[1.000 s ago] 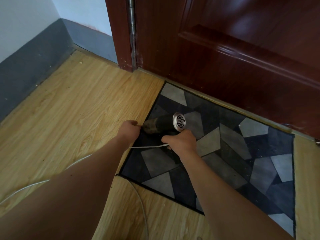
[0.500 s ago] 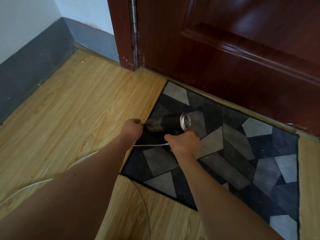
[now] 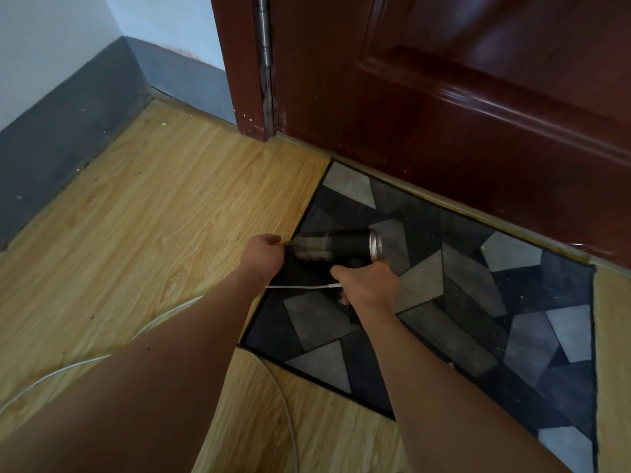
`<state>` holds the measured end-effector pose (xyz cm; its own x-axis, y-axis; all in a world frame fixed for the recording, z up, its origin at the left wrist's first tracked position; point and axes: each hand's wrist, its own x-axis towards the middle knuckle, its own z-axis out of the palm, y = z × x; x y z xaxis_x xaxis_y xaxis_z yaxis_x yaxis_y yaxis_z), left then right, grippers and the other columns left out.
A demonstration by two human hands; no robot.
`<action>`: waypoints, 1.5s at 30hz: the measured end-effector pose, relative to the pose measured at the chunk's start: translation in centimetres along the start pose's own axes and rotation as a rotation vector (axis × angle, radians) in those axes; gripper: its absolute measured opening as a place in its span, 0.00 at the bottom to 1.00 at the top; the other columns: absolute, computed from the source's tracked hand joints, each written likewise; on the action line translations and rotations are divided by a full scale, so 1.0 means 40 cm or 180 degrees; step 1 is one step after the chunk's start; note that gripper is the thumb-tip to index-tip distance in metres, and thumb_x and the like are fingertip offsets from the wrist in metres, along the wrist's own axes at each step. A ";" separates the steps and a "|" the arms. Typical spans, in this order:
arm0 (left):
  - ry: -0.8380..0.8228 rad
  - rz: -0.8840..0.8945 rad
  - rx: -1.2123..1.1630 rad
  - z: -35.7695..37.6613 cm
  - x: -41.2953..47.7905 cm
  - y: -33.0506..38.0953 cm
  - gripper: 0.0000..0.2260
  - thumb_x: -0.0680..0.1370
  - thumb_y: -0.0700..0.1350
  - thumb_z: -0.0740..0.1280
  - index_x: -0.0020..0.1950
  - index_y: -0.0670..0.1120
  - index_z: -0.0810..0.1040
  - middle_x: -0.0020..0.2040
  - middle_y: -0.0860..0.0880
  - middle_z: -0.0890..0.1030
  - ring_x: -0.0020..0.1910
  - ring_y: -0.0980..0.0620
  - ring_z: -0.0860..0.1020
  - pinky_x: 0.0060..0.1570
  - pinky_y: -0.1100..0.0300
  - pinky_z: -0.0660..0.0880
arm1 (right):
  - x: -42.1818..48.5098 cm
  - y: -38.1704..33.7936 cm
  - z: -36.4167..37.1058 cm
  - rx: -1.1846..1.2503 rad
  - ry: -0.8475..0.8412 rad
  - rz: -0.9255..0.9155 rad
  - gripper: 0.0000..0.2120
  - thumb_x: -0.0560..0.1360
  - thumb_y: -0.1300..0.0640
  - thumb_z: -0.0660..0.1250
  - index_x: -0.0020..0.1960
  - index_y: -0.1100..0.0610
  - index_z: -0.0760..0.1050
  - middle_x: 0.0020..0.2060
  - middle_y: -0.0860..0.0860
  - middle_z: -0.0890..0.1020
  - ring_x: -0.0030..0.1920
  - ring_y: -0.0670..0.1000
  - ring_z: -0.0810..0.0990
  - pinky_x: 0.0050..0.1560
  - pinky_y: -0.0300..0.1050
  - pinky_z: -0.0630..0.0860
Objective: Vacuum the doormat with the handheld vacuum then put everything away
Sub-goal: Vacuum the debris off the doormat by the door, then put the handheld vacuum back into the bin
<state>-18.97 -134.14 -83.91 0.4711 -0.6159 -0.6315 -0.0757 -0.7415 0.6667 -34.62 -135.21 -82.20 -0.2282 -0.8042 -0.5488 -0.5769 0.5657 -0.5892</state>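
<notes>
Black cylindrical handheld vacuum (image 3: 341, 247) with a silver rear cap lay level between the two hands, over the near-left corner of the grey-and-black geometric-patterned doormat (image 3: 478, 302). Right hand (image 3: 368, 285) was wrapped round the handle under the body. Left hand (image 3: 264, 256), fingers curled, held the dusty clear front end. Thin white cord (image 3: 300, 287) ran from the right hand beneath the left forearm onto the light wood-plank floor (image 3: 153, 233). Dark red wooden door (image 3: 444, 114) stood beyond both hands.

2 hands on the handheld vacuum (image 3: 338, 249) over the doormat (image 3: 444, 302) — right hand (image 3: 367, 285) grips the handle, left hand (image 3: 264, 254) the front end; white cord (image 3: 297, 287) crosses the floor (image 3: 153, 233).
</notes>
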 end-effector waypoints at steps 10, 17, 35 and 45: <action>0.0028 0.0120 -0.0184 -0.010 -0.009 0.006 0.15 0.77 0.37 0.60 0.62 0.41 0.78 0.57 0.40 0.81 0.55 0.45 0.79 0.59 0.52 0.76 | 0.026 0.038 -0.013 0.1020 -0.1006 0.0764 0.18 0.63 0.57 0.77 0.48 0.66 0.78 0.31 0.61 0.81 0.26 0.55 0.79 0.30 0.45 0.78; 0.0344 0.0288 -0.0291 -0.011 -0.030 0.027 0.18 0.75 0.38 0.60 0.65 0.41 0.76 0.61 0.43 0.79 0.61 0.45 0.77 0.65 0.49 0.72 | 0.030 0.042 -0.010 0.1699 -0.1410 0.1310 0.17 0.68 0.58 0.75 0.51 0.67 0.76 0.30 0.60 0.80 0.22 0.51 0.76 0.26 0.40 0.75; 0.0322 0.1802 0.1204 0.054 -0.109 0.077 0.16 0.82 0.42 0.56 0.66 0.46 0.76 0.62 0.45 0.79 0.60 0.45 0.76 0.55 0.59 0.69 | 0.006 0.078 -0.145 0.2622 -0.1787 0.1478 0.10 0.71 0.54 0.72 0.44 0.61 0.77 0.27 0.55 0.79 0.25 0.48 0.75 0.28 0.40 0.74; 0.0124 0.1945 0.0837 0.108 -0.210 0.243 0.14 0.82 0.47 0.58 0.63 0.48 0.78 0.59 0.51 0.80 0.56 0.52 0.77 0.53 0.62 0.70 | 0.001 0.033 -0.330 0.3231 -0.1842 0.1223 0.12 0.71 0.52 0.73 0.43 0.60 0.74 0.27 0.54 0.78 0.23 0.48 0.74 0.26 0.39 0.74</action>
<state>-27.45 -137.35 -73.83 0.3066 -0.9395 -0.1527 -0.5486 -0.3055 0.7783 -45.76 -136.91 -75.16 0.2819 -0.5010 -0.8182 0.3815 0.8410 -0.3836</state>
